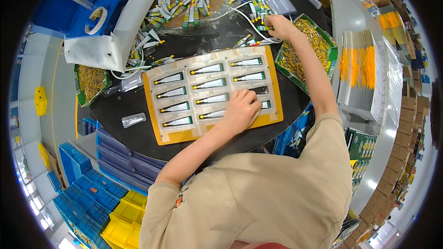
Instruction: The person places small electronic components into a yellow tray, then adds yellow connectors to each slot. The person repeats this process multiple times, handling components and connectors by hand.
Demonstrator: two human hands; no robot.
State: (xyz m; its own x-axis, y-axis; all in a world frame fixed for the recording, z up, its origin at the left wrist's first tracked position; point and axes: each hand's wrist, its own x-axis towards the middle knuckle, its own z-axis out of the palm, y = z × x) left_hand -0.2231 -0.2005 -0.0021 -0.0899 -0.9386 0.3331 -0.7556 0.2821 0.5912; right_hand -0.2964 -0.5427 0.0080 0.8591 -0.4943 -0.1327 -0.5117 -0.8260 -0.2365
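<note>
A yellow-edged board [159,131] carries a clear plastic tray [187,69] with small white tubes lying in its compartments in three columns. Each tube, such as this one [177,121], has a yellow tip and a green end. My left hand [242,109] rests on the tray's right column, its fingers curled; what lies under them is hidden. A green tube end [266,104] shows just beside it. One compartment [261,90] above that looks dark, without a tube. Farther right, my right hand [280,27] reaches beyond the board, fingers closed on a tube [263,28].
Many loose tubes [194,7] lie across the far side of the black table [113,120]. Green boxes of small yellow pieces stand at right [304,48] and left [92,78]. A white cable [247,16] crosses the table. Stacked cards [360,74] are at the right.
</note>
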